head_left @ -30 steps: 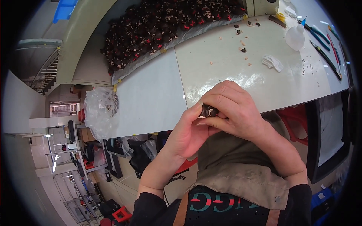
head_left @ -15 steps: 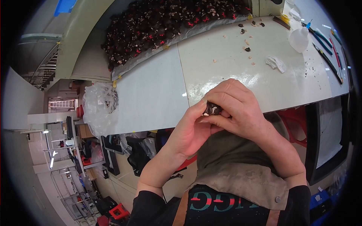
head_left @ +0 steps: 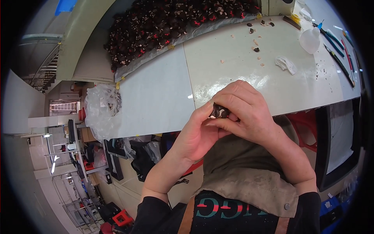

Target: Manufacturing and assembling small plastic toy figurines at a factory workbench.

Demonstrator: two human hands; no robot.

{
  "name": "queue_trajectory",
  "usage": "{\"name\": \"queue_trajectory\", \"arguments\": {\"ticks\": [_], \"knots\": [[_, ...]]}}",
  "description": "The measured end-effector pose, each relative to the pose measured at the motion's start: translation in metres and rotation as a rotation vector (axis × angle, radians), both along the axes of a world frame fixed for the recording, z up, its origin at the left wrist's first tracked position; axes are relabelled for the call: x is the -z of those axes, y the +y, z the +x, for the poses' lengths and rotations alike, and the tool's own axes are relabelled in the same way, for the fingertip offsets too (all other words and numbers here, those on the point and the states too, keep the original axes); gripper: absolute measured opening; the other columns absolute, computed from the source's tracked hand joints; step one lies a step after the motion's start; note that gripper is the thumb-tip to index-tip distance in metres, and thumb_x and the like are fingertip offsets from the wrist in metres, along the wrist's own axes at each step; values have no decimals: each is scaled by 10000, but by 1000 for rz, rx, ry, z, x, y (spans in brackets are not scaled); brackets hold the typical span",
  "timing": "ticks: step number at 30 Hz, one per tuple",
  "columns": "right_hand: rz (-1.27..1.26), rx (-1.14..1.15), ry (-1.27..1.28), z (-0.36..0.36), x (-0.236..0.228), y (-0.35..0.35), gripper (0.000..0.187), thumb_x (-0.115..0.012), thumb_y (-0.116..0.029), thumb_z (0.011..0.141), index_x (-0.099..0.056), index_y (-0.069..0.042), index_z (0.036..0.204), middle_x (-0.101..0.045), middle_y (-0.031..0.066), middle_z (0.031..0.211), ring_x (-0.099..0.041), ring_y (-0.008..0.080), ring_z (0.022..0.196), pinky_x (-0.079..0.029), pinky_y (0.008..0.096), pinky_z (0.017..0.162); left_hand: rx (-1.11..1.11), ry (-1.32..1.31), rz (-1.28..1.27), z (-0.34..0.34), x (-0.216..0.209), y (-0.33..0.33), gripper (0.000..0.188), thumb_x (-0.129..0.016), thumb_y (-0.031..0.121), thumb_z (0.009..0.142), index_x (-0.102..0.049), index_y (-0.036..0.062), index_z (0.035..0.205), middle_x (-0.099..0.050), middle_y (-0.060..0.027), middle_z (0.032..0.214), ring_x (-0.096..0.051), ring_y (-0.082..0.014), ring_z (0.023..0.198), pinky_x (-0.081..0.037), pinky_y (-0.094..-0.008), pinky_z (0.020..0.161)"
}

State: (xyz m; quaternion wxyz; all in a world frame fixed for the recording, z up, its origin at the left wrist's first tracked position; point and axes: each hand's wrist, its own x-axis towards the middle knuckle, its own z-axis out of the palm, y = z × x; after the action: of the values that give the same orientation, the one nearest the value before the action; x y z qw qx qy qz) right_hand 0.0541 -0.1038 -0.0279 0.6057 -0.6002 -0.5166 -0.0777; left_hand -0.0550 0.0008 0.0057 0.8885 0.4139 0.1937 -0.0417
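Between my two hands, just in front of the table's near edge, is a small dark brown figurine [head_left: 221, 112] with pale beige raised parts. My left hand [head_left: 200, 126] grips it from the left, thumb against its upper side. From the right, my right hand [head_left: 245, 111] wraps round it, with the index finger over the top and the thumb below. The fingers cover much of the piece, so its full shape is hidden. At the table's back lies a big heap of similar dark figurines [head_left: 156, 33], some with red marks.
On the white table [head_left: 156, 89] small dark and beige bits lie far right, near a crumpled white tissue [head_left: 285, 64]. Further right are a white squeeze bottle [head_left: 309, 41] and several pliers [head_left: 338, 64]. A clear plastic bag [head_left: 102, 111] hangs at the left edge. A red stool [head_left: 304, 130] stands under the table.
Both hands keep their hold on the figurine in nearly the same place. The view has shifted very slightly; nothing else visibly moves.
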Motion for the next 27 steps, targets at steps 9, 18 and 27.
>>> {"name": "queue_trajectory", "arguments": {"ticks": [9, 18, 27], "knots": [[-11, 10, -9, 0, 1, 1, 298, -750, -191, 604, -572, -57, 803, -570, 48, 766, -543, 229, 713, -441, 321, 651, -28, 24, -70, 1, -4, 0, 365, -415, 382, 922, -531, 56, 1036, -578, -69, 971, -556, -161, 943, -437, -360, 882], [-10, 4, -3, -2, 1, 0, 294, -748, -189, 610, -576, -54, 807, -574, 53, 771, -548, 235, 718, -441, 326, 653, -26, 19, -72, 1, -4, -1, 365, -407, 380, 924, -526, 56, 1042, -577, -64, 967, -554, -155, 941, -438, -352, 877], [-78, 12, -21, -5, -4, 3, 345, -762, -152, 571, -594, -36, 850, -593, 77, 794, -561, 265, 741, -452, 338, 648, -30, -1, -31, -5, 0, 4, 358, -382, 361, 929, -528, 67, 1071, -574, -67, 999, -553, -174, 957, -451, -365, 862]]}}
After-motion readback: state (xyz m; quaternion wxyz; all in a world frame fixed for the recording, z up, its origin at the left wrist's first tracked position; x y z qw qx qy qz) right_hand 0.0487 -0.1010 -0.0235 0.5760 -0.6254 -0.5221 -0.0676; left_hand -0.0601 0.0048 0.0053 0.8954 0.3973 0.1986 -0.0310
